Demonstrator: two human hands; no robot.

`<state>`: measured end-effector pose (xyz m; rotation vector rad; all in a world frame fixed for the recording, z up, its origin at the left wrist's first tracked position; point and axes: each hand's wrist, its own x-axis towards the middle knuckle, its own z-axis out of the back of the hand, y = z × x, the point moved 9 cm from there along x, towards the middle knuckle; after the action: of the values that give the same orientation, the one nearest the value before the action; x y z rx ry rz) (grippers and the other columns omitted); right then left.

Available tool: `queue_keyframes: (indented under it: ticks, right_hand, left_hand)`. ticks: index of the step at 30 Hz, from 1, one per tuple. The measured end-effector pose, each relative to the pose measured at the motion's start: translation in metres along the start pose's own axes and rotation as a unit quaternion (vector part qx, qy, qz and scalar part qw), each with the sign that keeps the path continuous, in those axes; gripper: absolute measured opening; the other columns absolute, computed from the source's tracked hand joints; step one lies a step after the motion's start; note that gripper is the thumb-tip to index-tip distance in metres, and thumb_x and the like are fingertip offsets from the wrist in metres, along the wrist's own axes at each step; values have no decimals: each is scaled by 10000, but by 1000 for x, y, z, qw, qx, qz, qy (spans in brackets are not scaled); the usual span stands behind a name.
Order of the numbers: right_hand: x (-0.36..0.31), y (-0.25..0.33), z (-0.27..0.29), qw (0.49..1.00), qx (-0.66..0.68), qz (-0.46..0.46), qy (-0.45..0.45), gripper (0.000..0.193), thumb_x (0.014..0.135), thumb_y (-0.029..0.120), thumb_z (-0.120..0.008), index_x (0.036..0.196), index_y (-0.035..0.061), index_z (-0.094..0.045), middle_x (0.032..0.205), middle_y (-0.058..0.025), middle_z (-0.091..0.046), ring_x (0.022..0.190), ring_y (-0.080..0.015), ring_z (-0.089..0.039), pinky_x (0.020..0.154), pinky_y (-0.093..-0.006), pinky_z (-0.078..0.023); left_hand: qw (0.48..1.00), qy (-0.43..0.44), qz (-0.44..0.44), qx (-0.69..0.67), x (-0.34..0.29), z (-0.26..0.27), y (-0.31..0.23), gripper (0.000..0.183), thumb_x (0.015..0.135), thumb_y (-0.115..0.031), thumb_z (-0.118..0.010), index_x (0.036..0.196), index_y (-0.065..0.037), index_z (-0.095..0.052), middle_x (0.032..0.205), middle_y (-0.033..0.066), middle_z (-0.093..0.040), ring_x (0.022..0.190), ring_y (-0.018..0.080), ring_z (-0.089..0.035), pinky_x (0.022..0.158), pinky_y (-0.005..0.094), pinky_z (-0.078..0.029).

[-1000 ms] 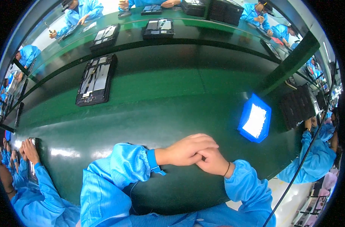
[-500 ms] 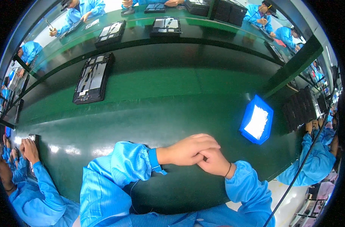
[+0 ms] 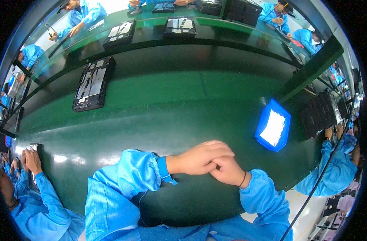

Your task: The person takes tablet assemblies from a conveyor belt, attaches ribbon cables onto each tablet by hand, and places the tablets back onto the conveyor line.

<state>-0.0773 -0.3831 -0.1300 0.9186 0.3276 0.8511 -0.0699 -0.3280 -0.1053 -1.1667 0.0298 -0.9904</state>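
My left hand (image 3: 195,158) lies across my right hand (image 3: 228,172), its fingers together and folded over the other hand. Both rest just above or on the green tabletop in front of me; contact with the surface cannot be made out. The right hand's fingers are mostly hidden under the left, and no tool or part shows in either hand. To the right of them, a blue bin (image 3: 285,132) holds a heap of small white pieces (image 3: 273,128). Farther off, toward the left, sits a black tray (image 3: 93,84) carrying an opened tablet-like device with silvery panels.
Two similar trays, one left (image 3: 120,33) and one nearer the middle (image 3: 180,27), sit on a raised far strip. A green post (image 3: 312,70) rises beside stacked black trays (image 3: 318,114) at right. Co-workers in blue flank both sides; one person's hand (image 3: 32,160) works at left.
The nearer black tray has slid slightly left, while the two far trays have shifted a little right. A co-worker at the upper left has moved their arms. My hands keep their position.
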Motion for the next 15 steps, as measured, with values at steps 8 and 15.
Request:
queue_keyframes:
  ticks: [8,15]
  right_hand:
    - [-4,0,11,1000,6,10,-16,131,777,92,-633,889,24,-643,854,-150,-649,816,-316,-621,726,-394,-481]
    - [-10,-7,17,999,9,19,-29,109,771,83,-641,863,24,-636,829,-143,-641,785,-308,-617,695,-394,-476]
  left_hand:
    - [1000,8,10,-1,10,-4,0,545,755,-52,-566,1297,-31,-517,1286,156,-549,1241,353,-477,1057,460,-373]
    - [1000,7,11,-2,18,-10,0,538,759,-55,-567,1294,-31,-519,1290,152,-550,1247,349,-475,1062,456,-371]
